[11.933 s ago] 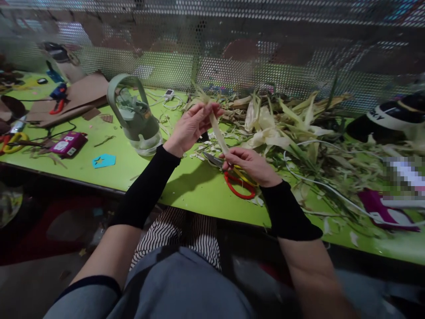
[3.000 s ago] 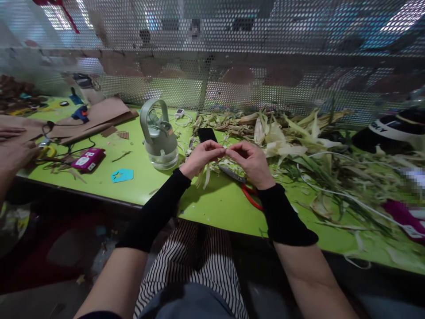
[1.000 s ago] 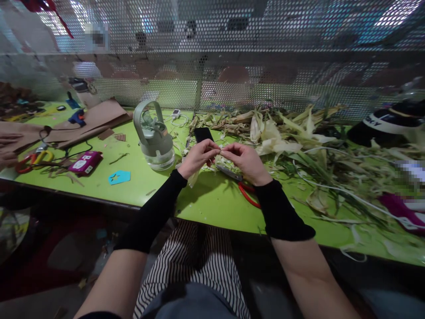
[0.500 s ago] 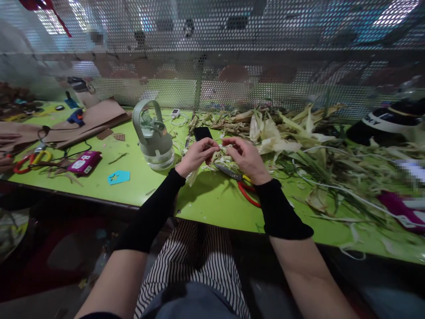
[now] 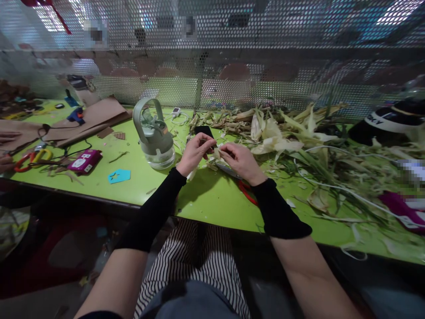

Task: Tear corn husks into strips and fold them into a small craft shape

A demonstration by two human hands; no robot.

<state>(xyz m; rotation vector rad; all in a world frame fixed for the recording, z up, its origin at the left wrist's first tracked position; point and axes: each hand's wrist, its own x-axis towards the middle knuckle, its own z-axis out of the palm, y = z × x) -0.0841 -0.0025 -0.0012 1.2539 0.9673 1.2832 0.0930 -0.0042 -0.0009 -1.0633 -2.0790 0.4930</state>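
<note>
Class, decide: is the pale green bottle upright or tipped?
Upright: the bottle stands with its clear base on the green table, its handle loop on top.

The left hand (image 5: 196, 154) and right hand (image 5: 243, 162) (both curled) nearly meet, forearms (image 5: 124, 268) angled inward.

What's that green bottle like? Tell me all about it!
The bottle is pale, greyish green, and it looks like plastic. A big looped handle arches over its top, with more green parts underneath and a small orange spot on one side. Its bottom part is see-through, but I can't tell how much water is inside. It stands upright on the bright green table, left of the person's left hand, which isn't touching it.
</note>
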